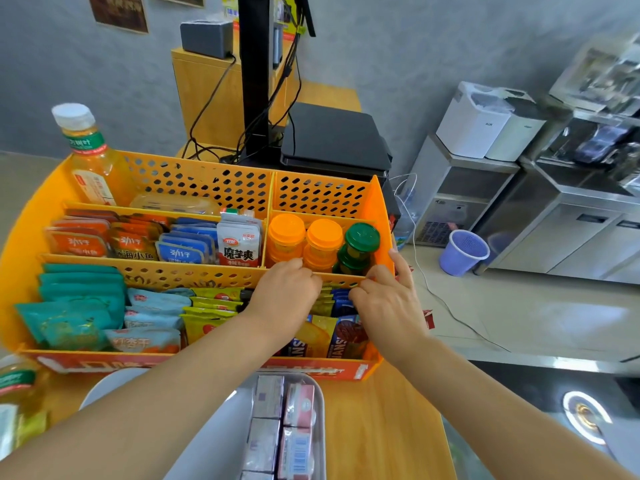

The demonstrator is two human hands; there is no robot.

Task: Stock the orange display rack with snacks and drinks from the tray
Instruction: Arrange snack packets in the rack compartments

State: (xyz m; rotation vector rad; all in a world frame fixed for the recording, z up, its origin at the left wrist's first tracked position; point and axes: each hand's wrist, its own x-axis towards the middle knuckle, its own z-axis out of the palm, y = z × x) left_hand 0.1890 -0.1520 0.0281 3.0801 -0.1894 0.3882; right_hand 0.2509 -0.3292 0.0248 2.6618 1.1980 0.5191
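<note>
Orange plastic makes up the display rack (221, 181), which stands on the wooden counter (381, 410) and already looks well stocked. Its front tier holds teal, pale blue, yellow and dark blue snack packets; the middle tier holds orange, blue and white packets on the left. To the right of these stand three stacks of small cups: two orange-lidded stacks (304, 237) and one green-lidded stack (358, 245). On the back tier one tea bottle (90, 157) stands upright at the left with a clear container lying beside it, while the back-right compartment (322, 194) shows nothing inside. Both hands reach over the front tier to the cup compartment. The left hand (287, 289) has its fingers curled at the base of the orange stacks, though whether they grip a cup I cannot tell. The right hand (384, 299) is curled loosely beside the green stack, thumb against the rack's end wall, and what it holds, if anything, is hidden. The white tray (320, 410) sits just in front of the rack with at least five small drink cartons (284, 424) left in it. A second bottle (19, 407) waits at the left edge. I judge the job mostly done, with the cartons and that bottle left.
</note>
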